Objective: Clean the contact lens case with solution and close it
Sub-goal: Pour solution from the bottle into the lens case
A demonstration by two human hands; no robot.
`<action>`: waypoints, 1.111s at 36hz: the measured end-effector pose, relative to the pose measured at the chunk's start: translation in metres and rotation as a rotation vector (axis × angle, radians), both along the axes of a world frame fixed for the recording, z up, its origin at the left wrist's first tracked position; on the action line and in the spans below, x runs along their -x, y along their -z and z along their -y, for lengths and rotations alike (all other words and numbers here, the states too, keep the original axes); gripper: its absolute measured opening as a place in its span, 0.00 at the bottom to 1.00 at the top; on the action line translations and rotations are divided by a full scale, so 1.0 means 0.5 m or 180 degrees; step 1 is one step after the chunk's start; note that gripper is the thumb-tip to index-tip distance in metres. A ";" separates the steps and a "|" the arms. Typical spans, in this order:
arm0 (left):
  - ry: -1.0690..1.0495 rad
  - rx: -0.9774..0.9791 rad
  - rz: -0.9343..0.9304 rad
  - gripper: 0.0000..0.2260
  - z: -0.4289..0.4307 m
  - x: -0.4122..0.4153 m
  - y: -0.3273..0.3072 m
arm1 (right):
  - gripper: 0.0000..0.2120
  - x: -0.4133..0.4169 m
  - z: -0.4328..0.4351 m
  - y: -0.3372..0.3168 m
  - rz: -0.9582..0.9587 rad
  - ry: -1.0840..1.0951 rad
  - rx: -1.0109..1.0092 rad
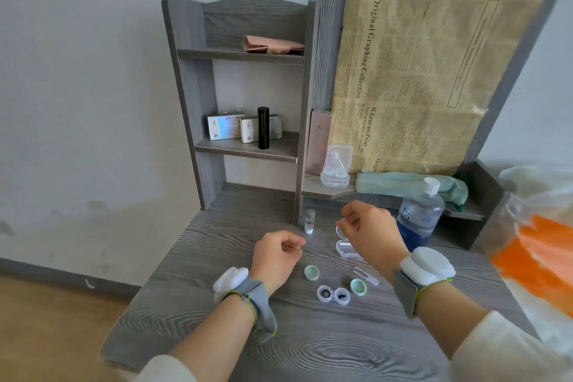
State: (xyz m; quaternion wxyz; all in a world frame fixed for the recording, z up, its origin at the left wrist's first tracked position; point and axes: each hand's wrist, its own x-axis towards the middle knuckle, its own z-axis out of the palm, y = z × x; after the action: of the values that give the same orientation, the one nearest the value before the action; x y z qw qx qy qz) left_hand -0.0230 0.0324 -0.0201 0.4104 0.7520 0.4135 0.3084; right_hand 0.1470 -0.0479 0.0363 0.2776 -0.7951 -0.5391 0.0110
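I see the lens case (333,294) lying uncapped on the tabletop (310,350), its left cap (311,273) and right cap (358,286) beside it, my left hand (276,260) loosely curled and holding nothing, my right hand (370,231) raised near the solution bottle (420,214), its grip unclear to me.

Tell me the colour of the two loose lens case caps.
The caps are mint green; head view.

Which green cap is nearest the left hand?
The left cap, lying alone beside the left hand; the other cap sits by the lens case's right end.
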 end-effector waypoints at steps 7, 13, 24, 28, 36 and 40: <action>0.0107 0.0016 -0.0024 0.08 0.041 0.009 0.004 | 0.06 -0.024 0.087 -0.015 0.0061 0.0345 0.0036; 0.0348 0.0011 0.0031 0.10 0.055 0.011 0.021 | 0.09 -0.061 0.145 0.018 -0.0048 0.0860 0.0350; 0.0397 0.0225 0.0167 0.08 0.038 0.004 0.026 | 0.35 -0.141 0.157 0.065 -0.0958 0.1527 -0.0311; 0.0436 0.0357 0.0155 0.07 0.030 0.000 0.022 | 0.43 -0.153 0.135 0.067 -0.1166 0.1434 -0.0530; 0.0485 0.0307 0.0114 0.08 0.030 0.004 0.021 | 0.40 -0.146 0.099 0.080 -0.1502 0.1412 -0.0973; 0.0508 0.0329 0.0108 0.08 0.034 0.005 0.019 | 0.39 -0.148 0.097 0.080 -0.1326 0.1440 -0.0970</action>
State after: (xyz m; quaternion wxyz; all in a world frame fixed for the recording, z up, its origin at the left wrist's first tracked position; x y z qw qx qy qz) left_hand -0.0255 0.0156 -0.0298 0.4788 0.7550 0.3606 0.2658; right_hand 0.2208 -0.0962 -0.0036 0.4927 -0.8246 -0.2763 0.0306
